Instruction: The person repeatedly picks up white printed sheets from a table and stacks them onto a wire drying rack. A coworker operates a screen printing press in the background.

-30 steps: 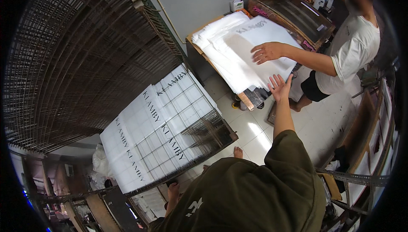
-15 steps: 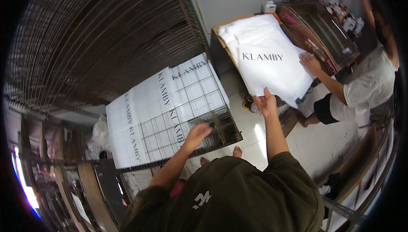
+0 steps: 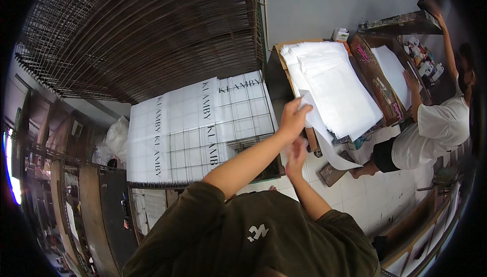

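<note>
A thin white sheet (image 3: 320, 127) hangs curled beside the stack, its lower tip swinging out to the right. My left hand (image 3: 294, 119) reaches across and pinches the sheet's near end between thumb and fingers. Just below it is my right hand (image 3: 296, 157), raised close to the left wrist; its fingers are smeared by motion. To the left, several white sheets with dark lettering (image 3: 175, 129) lie on a wire-grid shelf (image 3: 248, 147). Beyond my left hand, a stack of plain white sheets (image 3: 337, 84) lies on a table.
Raised wire shelves (image 3: 152, 28) hang over the upper left. At the right, a co-worker (image 3: 441, 124) rests one hand on a white sheet (image 3: 390, 69) on a dark printing board and lifts a frame (image 3: 401, 24) with the other. A clear plastic bag (image 3: 117, 137) sits left of the shelf.
My left hand has moved right from over the shelf and gripped the sheet, which has come off the stack. My right hand has dropped lower. The co-worker's hand has moved onto the board.
</note>
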